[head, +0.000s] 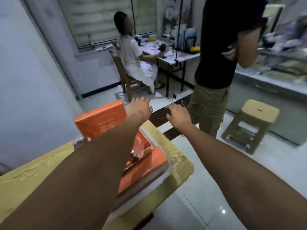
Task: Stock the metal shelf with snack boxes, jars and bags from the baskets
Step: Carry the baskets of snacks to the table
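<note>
Fingers [144,101] loose, empty; wood-grain table [25,176] beneath, tiled floor [207,188] beyond.

Cluttered office (paper-strewn desk [167,50])

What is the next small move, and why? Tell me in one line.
Probably pull the left hand back and grip the standing orange box in the clear basket: both it and the right hand hold nothing and reach past the basket, and that box stands tallest, beside the left forearm.
</note>
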